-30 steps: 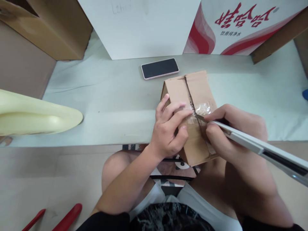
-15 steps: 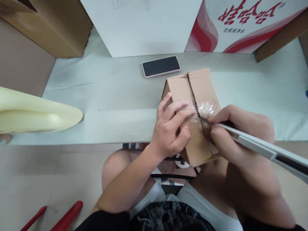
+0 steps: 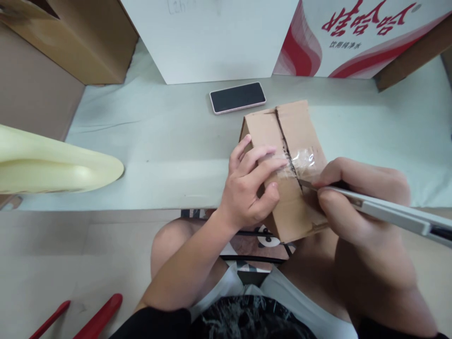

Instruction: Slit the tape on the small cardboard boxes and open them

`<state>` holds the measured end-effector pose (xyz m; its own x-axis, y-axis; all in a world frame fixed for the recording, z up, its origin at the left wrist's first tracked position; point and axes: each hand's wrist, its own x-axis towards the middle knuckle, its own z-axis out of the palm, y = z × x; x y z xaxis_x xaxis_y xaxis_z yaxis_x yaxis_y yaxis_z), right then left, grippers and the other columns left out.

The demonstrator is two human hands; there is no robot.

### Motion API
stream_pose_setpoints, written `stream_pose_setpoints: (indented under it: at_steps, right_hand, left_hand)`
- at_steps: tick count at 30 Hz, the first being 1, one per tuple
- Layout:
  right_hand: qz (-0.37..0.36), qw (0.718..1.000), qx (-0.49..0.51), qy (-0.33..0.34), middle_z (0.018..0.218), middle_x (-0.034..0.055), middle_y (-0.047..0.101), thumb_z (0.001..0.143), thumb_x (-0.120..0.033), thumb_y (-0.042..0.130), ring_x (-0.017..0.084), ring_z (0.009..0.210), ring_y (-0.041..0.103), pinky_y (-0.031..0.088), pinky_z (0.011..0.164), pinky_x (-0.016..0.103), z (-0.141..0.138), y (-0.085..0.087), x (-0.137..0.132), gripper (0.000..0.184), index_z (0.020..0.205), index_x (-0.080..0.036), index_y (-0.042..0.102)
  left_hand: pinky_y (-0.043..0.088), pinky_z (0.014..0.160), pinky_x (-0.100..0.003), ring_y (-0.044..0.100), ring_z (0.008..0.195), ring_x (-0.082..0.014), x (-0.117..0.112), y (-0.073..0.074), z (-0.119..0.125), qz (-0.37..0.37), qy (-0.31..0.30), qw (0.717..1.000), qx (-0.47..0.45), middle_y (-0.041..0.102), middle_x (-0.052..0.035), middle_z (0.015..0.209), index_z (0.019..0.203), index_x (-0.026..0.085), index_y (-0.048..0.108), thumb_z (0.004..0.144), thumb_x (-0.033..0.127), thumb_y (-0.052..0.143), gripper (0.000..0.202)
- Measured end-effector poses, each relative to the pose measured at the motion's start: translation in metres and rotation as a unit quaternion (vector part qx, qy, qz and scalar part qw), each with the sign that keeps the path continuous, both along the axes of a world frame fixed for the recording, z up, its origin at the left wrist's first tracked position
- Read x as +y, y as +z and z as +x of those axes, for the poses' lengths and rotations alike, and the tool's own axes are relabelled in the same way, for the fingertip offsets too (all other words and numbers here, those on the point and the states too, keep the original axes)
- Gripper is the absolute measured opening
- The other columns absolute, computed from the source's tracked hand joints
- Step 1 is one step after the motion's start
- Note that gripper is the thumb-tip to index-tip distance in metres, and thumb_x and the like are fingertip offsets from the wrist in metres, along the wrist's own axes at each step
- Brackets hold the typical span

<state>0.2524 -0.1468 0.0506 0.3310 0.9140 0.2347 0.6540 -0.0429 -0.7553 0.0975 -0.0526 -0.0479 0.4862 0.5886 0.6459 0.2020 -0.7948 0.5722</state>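
Drawn nearer, the slim silver knife (image 3: 391, 212) the right hand (image 3: 367, 230) pinches leaves the brown cardboard box (image 3: 305, 136) seemingly uncut only nearest, left hand (image 3: 247, 190) spread over it at the pale-green table's (image 3: 169, 183) edge.

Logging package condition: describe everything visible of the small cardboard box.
The small cardboard box is light brown, with a dark seam along its top and shiny clear tape across it. It sits angled, its near end past the front edge of the table. The left hand lies on its left side, fingers spread over the top; the right hand holds a utility knife, blade at the seam on the near side of the tape. Inside and underside are hidden.
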Motion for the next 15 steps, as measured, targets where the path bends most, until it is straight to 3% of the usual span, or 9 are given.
stream_pose_setpoints:
  at_steps: [6,10,15]
  right_hand:
    - [-0.001,1.000,-0.004,0.003,0.057,-0.0072,0.042,0.076,-0.014,0.055,0.007,0.053,0.033,0.028,0.052,0.028,-0.0019,-0.0005,-0.0013,0.014,0.064,-0.021,0.052]
    - [-0.005,1.000,-0.010,0.002,0.057,-0.0069,0.043,0.076,-0.014,0.055,0.007,0.053,0.032,0.030,0.055,0.029,-0.0025,0.0000,-0.0013,0.015,0.063,-0.021,0.052]
    - [0.017,1.000,-0.016,0.016,0.056,-0.0064,0.045,0.075,-0.014,0.055,0.008,0.052,0.034,0.031,0.053,0.029,0.0001,-0.0015,-0.0016,0.014,0.064,-0.021,0.053]
  left_hand:
    - [0.032,0.134,-0.059,0.061,0.136,-0.0299,0.0011,0.0014,-0.0037,-0.008,-0.004,1.000,0.020,0.069,-0.0078,0.136,0.127,0.027,0.069,0.101,0.035,0.047,0.035]
    - [0.033,0.133,-0.061,0.047,0.150,-0.0326,-0.0020,0.0039,-0.0050,-0.033,-0.004,0.999,0.026,0.061,-0.0098,0.147,0.128,0.029,0.070,0.103,0.037,0.044,0.037]
    - [0.027,0.134,-0.066,0.037,0.156,-0.0350,-0.0014,0.0006,-0.0043,-0.008,-0.014,1.000,0.017,0.053,-0.0067,0.156,0.129,0.033,0.072,0.101,0.028,0.043,0.040]
